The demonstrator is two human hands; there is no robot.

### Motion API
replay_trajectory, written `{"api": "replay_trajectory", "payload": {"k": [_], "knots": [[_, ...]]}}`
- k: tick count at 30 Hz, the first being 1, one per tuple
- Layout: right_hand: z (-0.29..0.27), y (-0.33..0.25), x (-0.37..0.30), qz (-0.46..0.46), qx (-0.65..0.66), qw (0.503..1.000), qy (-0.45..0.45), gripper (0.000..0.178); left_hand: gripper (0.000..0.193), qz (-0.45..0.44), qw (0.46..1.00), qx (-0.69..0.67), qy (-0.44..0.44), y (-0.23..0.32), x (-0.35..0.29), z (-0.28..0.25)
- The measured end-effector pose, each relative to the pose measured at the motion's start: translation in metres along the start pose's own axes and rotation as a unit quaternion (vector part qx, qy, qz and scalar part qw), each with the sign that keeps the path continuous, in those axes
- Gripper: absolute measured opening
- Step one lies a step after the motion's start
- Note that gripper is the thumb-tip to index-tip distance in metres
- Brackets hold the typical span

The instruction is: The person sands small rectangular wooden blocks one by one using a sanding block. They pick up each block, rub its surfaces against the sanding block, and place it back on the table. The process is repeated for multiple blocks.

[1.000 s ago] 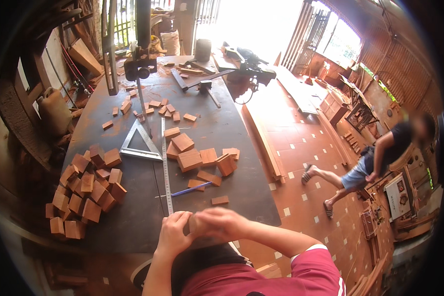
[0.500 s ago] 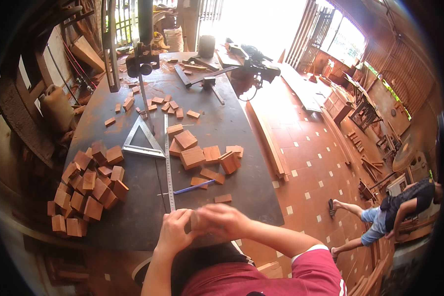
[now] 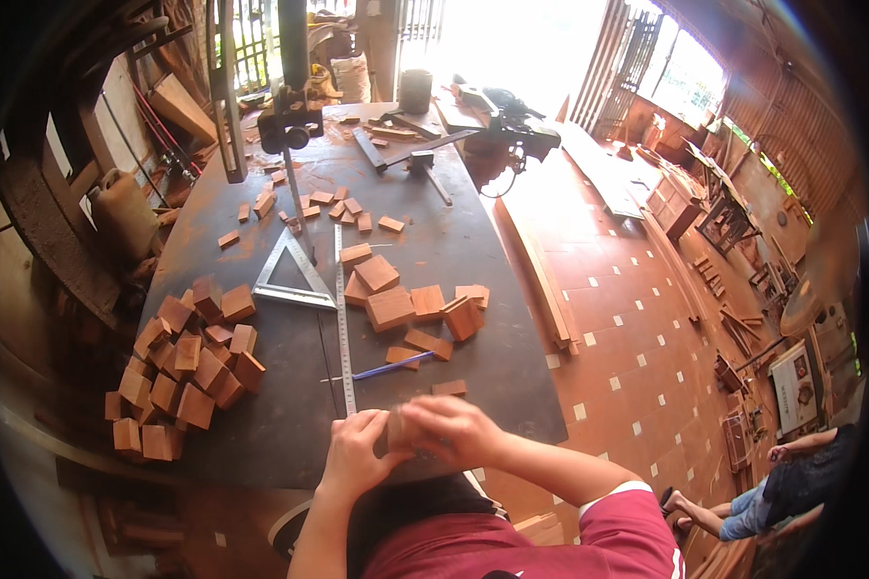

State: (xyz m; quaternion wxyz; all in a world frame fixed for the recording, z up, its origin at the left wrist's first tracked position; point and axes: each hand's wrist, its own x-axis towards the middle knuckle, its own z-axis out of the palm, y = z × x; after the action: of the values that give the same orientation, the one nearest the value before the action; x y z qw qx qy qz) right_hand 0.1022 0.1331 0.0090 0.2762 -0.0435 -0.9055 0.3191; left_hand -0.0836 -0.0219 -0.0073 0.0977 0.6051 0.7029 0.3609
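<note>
At the table's near edge, my left hand [image 3: 357,452] and my right hand [image 3: 456,430] are together, closed around a small wooden block [image 3: 399,430] that shows between their fingers. Just beyond them lies a steel ruler [image 3: 344,323], its near end by my left fingertips. A blue pen [image 3: 391,366] rests across the dark tabletop [image 3: 280,405], to the right of the ruler. Left of the ruler lies a silver triangular square [image 3: 294,275]. Several wooden blocks [image 3: 391,309] are scattered to the ruler's right, and a heap of blocks [image 3: 188,372] is at the left.
A bandsaw's blade and guide [image 3: 290,130] come down over the table, with small wood offcuts [image 3: 350,206] near it. A sliding bevel-like metal tool [image 3: 415,154] lies farther back. Long boards [image 3: 536,280] lie on the tiled floor at right, where another person [image 3: 782,487] is walking.
The view has shifted slightly, so the table appears farther right. Both hands still hold the wooden block together. The other person has moved toward the lower right edge.
</note>
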Motion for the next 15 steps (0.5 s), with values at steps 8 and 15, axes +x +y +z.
{"api": "replay_trajectory", "payload": {"k": [8,15], "knots": [[-0.007,-0.01,-0.011,0.019,-0.065,0.994,0.086,0.065,0.087,0.003,0.999,0.048,0.003,0.009,-0.006,-0.002],[-0.024,-0.015,-0.041,0.059,-0.131,0.969,0.202,0.066,0.098,-0.055,0.992,0.114,-0.02,0.04,-0.003,0.001]]}}
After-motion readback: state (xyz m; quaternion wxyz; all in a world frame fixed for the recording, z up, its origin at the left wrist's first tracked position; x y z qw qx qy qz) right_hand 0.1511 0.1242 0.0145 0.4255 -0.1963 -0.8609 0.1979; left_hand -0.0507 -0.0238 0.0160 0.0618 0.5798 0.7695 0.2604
